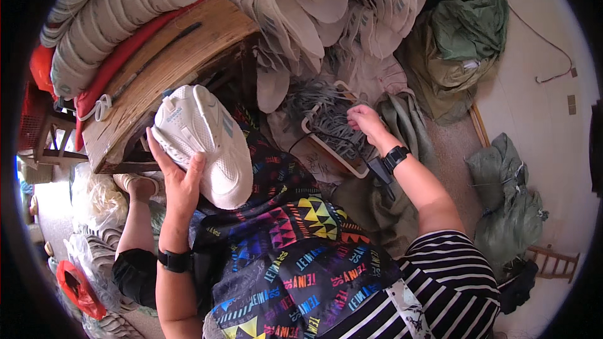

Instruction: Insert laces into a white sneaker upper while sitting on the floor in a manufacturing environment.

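A shallow pale tray [326,150] is sitting on the floor in front of the person, and it is holding a big tangle of grey shoelaces [330,116]. Off to the left, a red plastic crate [32,116] is showing at the edge, but what is in it cannot be seen. The left hand [179,179] is wrapping its fingers around the side of a white sneaker [204,141], with the thumb pressing on the shoe, and it is holding the sneaker up over the lap, just in front of a wooden bench [169,69]. The sneaker is lying on its side with its sole facing up and to the left. The right hand [366,122] is reaching into the tray, and its fingers are closing in a pinch on some of the grey laces. Both wrists are wearing black bands. A bright patterned cloth [295,251] is covering the person's lap. Behind the bench, long rows of white shoe uppers [295,19] are piling up. Green sacks [465,31] are slumping near the wall on the right.
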The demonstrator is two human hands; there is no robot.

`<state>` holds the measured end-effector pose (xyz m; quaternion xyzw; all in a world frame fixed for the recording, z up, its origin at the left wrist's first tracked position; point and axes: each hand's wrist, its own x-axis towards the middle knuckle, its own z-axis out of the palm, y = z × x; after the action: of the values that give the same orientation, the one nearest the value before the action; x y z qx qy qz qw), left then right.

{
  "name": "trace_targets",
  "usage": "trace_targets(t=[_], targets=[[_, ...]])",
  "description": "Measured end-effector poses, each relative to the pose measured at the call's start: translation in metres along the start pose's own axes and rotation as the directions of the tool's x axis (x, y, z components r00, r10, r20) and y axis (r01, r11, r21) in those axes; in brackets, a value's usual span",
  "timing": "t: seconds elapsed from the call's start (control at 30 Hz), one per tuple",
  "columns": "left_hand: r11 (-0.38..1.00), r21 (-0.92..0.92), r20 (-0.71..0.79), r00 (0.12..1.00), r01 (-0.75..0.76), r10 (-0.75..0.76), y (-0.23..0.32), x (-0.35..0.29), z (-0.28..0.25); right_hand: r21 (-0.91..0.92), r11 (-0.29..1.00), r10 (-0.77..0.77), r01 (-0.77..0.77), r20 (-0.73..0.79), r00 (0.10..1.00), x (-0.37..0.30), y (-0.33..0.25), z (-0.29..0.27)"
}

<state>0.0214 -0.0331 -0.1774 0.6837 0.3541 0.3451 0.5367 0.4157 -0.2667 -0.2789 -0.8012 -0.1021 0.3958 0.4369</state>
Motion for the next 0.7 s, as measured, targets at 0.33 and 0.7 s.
trace_targets(t=[0.33,0.7], targets=[[0.989,0.143,-0.022,0.999,0.026,-0.023,0.012,-0.009,-0.008,-0.221,0.974,-0.044,0.049,0.028,0.999,0.064,0.063,0.06],[0.95,0.054,0.213,0.925,0.309,-0.313,0.066,-0.023,-0.068,-0.675,0.703,-0.403,0.222,-0.122,0.907,0.095,0.053,0.096]])
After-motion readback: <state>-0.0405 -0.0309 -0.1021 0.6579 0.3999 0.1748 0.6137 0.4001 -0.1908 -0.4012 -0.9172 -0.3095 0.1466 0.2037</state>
